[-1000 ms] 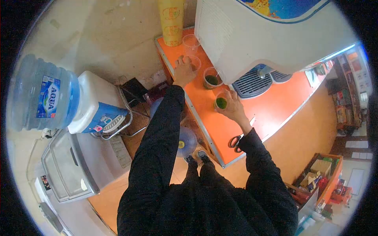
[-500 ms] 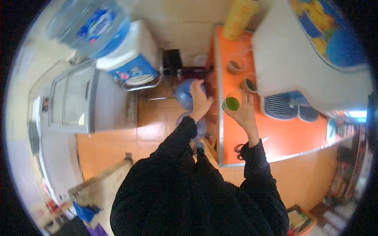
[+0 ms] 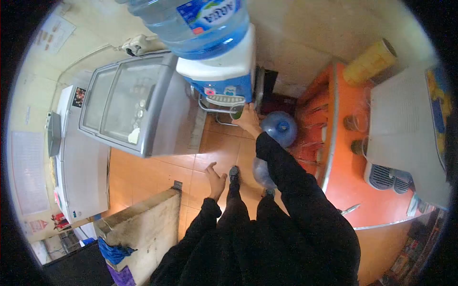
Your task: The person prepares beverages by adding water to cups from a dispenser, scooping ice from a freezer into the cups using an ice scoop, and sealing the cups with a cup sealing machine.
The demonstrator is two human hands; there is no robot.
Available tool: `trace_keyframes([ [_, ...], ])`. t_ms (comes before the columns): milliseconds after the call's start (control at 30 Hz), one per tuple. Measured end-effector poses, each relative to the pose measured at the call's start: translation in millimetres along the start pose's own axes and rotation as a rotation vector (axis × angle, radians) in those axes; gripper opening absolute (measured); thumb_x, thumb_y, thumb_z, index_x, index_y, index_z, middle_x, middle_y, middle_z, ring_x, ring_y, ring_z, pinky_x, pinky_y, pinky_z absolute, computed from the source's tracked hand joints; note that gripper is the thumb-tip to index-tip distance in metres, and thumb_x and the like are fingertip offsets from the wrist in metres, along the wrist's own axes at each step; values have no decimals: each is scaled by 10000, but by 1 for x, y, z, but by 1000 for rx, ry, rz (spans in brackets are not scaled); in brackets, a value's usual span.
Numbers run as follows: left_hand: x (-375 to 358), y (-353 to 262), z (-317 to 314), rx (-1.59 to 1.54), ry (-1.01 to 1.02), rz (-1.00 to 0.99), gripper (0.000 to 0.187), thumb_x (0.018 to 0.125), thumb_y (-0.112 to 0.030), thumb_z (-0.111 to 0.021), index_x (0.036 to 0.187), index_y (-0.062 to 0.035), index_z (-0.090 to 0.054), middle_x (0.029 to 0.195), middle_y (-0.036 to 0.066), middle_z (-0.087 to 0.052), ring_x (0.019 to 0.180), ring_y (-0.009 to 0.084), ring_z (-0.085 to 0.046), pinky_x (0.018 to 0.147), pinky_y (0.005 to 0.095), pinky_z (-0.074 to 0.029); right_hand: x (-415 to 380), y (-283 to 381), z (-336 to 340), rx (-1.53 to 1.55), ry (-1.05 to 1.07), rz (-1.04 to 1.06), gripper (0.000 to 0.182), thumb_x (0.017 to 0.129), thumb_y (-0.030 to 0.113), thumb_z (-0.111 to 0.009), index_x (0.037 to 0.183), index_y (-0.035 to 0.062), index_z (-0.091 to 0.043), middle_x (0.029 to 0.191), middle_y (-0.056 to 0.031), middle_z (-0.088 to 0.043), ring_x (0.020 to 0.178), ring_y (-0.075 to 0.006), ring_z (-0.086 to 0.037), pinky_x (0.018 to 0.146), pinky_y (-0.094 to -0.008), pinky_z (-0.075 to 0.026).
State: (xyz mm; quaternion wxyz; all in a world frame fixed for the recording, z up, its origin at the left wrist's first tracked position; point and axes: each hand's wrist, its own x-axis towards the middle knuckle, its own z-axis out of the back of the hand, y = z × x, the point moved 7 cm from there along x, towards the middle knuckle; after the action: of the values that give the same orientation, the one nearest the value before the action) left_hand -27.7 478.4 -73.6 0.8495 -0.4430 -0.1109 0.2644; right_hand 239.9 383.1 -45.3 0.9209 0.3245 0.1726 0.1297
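My right hand (image 3: 249, 119) is wrapped round a clear cup (image 3: 236, 112) with green contents, right by the drip tray of the water dispenser (image 3: 217, 71). An upturned blue water bottle (image 3: 210, 28) sits on top of the dispenser. My left hand (image 3: 216, 182) hangs over the tiled floor, its fingers apart and nothing in them. Near my right forearm, a large empty-looking blue bottle (image 3: 279, 129) stands on the floor, and another clear bottle (image 3: 263, 172) is partly hidden by my sleeve.
Left of the dispenser stands a glass-topped chest freezer (image 3: 126, 102). An orange counter (image 3: 341, 190) runs along the right, bearing cups (image 3: 354, 123), a yellow cylinder (image 3: 369, 62) and a machine with a black drip tray (image 3: 380, 176). A low wall (image 3: 148, 224) stands at lower left.
My right hand has carried the cup left from above the orange counter to the dispenser. My left hand has drawn back and down. The view has swung left.
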Motion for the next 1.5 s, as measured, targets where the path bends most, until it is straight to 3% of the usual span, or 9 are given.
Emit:
trace_keyframes([
  [133, 11, 49, 41, 9, 57, 154, 580, 562, -2, -601, 1091, 2, -366, 1041, 187, -358, 996, 331, -342, 883, 388, -292, 60, 6, -48, -56, -174, -70, 893, 524, 324, -754, 1166, -106, -307, 1165, -264, -327, 998, -402, -455, 833, -396, -415],
  [267, 33, 89, 74, 15, 57, 202, 568, 567, 17, -586, 1092, -9, -369, 1040, 181, -358, 962, 319, -359, 853, 375, -317, 79, 17, -55, 123, -118, -194, 848, 540, 328, -750, 1123, -114, -320, 1138, -276, -348, 979, -404, -463, 826, -396, -419],
  [333, 49, 96, 85, 4, 60, 249, 556, 579, 15, -579, 1093, -16, -372, 1043, 175, -358, 946, 306, -365, 844, 372, -321, 87, 18, -61, 20, -174, -243, 827, 543, 326, -748, 1109, -113, -334, 1127, -275, -356, 977, -403, -462, 825, -398, -418],
  [500, 81, 105, 94, -29, 57, 238, 538, 593, 20, -575, 1090, -27, -376, 1053, 175, -352, 951, 293, -365, 849, 367, -323, 98, 8, -68, 26, -213, -278, 815, 563, 325, -732, 1125, -132, -359, 1192, -300, -305, 1056, -390, -411, 876, -425, -379],
  [567, 89, 108, 93, -44, 51, 225, 535, 597, 20, -575, 1090, -30, -376, 1054, 176, -351, 959, 292, -364, 853, 366, -325, 100, 10, -70, -52, -303, -167, 850, 554, 334, -737, 1139, -138, -339, 1200, -305, -299, 1084, -393, -384, 898, -408, -364],
  [767, 96, 113, 83, -90, 136, 271, 523, 621, 7, -584, 1096, -33, -368, 1059, 173, -349, 1004, 296, -358, 873, 371, -328, 97, 10, -68, 97, -215, -256, 888, 565, 343, -731, 1149, -167, -297, 1234, -331, -251, 1146, -423, -304, 949, -403, -308],
  [1167, 108, 114, 88, -96, 166, 264, 528, 627, -15, -589, 1104, -24, -365, 1069, 175, -345, 991, 299, -369, 868, 367, -331, 103, 11, -74, -98, -259, -108, 881, 548, 337, -734, 1141, -161, -312, 1208, -309, -284, 1117, -421, -324, 941, -417, -311],
  [1367, 110, 112, 89, -74, 184, 264, 536, 624, -20, -593, 1106, -28, -360, 1077, 172, -340, 968, 290, -370, 859, 362, -332, 92, 17, -60, 14, -289, -241, 858, 534, 316, -743, 1137, -133, -331, 1137, -276, -361, 1069, -398, -375, 915, -408, -339],
  [1500, 115, 110, 89, -97, 174, 235, 540, 626, -20, -593, 1110, -24, -352, 1094, 174, -323, 987, 294, -361, 869, 371, -325, 91, 15, -57, -1, -348, -199, 849, 540, 314, -743, 1148, -116, -334, 1141, -275, -366, 1042, -407, -400, 898, -408, -358],
])
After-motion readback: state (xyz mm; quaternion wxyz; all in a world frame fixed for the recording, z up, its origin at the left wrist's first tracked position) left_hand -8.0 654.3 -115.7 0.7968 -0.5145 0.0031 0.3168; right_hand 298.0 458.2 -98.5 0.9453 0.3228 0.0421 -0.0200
